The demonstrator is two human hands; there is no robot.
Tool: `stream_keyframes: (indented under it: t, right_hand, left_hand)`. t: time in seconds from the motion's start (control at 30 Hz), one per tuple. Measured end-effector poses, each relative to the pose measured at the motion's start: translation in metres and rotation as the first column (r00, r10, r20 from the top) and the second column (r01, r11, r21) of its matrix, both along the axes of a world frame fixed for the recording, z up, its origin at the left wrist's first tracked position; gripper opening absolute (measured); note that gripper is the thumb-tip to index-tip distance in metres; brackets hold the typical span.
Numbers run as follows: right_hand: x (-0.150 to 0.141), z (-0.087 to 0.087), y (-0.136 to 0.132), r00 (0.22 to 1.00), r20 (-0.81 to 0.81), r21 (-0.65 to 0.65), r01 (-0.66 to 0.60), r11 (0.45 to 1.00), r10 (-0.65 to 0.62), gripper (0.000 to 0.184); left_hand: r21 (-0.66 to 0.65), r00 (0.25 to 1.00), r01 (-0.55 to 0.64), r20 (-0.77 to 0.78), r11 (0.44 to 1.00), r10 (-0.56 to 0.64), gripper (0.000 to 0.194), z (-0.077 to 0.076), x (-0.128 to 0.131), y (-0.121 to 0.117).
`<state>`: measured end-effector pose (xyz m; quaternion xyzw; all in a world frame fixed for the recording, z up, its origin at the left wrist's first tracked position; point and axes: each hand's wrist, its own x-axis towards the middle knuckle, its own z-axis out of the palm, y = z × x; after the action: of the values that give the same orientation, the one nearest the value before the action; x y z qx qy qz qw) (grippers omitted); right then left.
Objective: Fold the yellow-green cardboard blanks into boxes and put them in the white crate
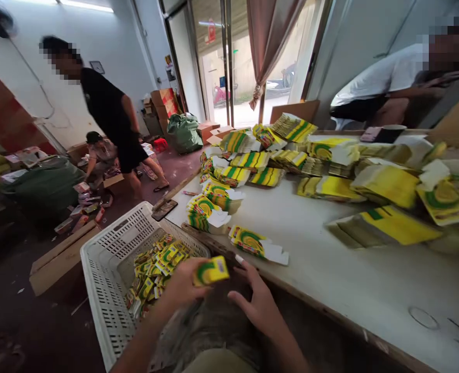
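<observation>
Between thumb and fingers, my left hand [186,282] grips a small yellow and green box [213,271] above my lap. Beside it, my right hand [256,295] is empty, its fingers apart near the table edge. To the left stands a white plastic basket [97,274] with many similar yellow boxes [171,254] heaped inside. A short row of flattened yellow cartons [248,241] with white flaps lies on the table just past my hands. Another small stack of flat cartons [204,212] sits behind it.
The white table [311,274] carries several bundles of flat yellow cartons [388,184] toward the back and right. A phone [165,209] rests at its left corner. One person in black [105,103] walks at left; another in white [381,77] leans at right. A cardboard box [64,259] stands left of the basket.
</observation>
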<state>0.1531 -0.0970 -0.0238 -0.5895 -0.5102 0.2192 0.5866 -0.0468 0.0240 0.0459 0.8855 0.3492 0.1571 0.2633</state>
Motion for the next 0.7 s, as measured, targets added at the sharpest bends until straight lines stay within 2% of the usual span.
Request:
stream_keyframes:
  t: [0.07,0.13,0.2,0.27,0.33,0.4,0.53,0.7]
  right_hand:
    - [0.018,0.003,0.006,0.994,0.079,-0.038,0.081,0.996,-0.078,0.049]
    - [0.041,0.005,0.015,0.944,0.251,-0.102,0.247,0.964,-0.216,0.034]
    - [0.062,0.006,0.028,0.862,0.404,-0.144,0.392,0.909,-0.308,0.029]
    - [0.073,0.004,0.043,0.809,0.484,-0.168,0.459,0.872,-0.333,0.031]
    - [0.076,-0.001,0.056,0.783,0.535,-0.192,0.476,0.858,-0.315,0.030]
    - [0.074,-0.007,0.063,0.757,0.587,-0.210,0.485,0.849,-0.287,0.025]
    - [0.071,-0.017,0.065,0.705,0.655,-0.202,0.510,0.836,-0.271,0.024]
    - [0.070,-0.026,0.060,0.666,0.695,-0.161,0.513,0.843,-0.273,0.022]
  left_hand:
    - [0.140,0.978,-0.148,-0.129,0.979,0.166,0.053,-0.001,-0.035,0.023]
    - [0.288,0.911,-0.286,-0.214,0.914,0.353,0.072,-0.009,-0.065,0.042]
    - [0.309,0.889,-0.329,-0.218,0.892,0.403,0.078,-0.018,-0.082,0.051]
    - [0.227,0.921,-0.292,-0.195,0.929,0.338,0.069,-0.026,-0.080,0.047]
    - [0.095,0.960,-0.205,-0.172,0.974,0.219,0.058,-0.030,-0.064,0.035]
    - [-0.039,0.982,-0.112,-0.156,0.993,0.104,0.052,-0.030,-0.043,0.021]
    - [-0.186,0.994,-0.012,-0.105,0.982,-0.008,0.052,-0.026,-0.009,0.001]
    - [-0.263,0.991,0.075,-0.086,0.962,-0.101,0.056,-0.027,0.005,-0.013]
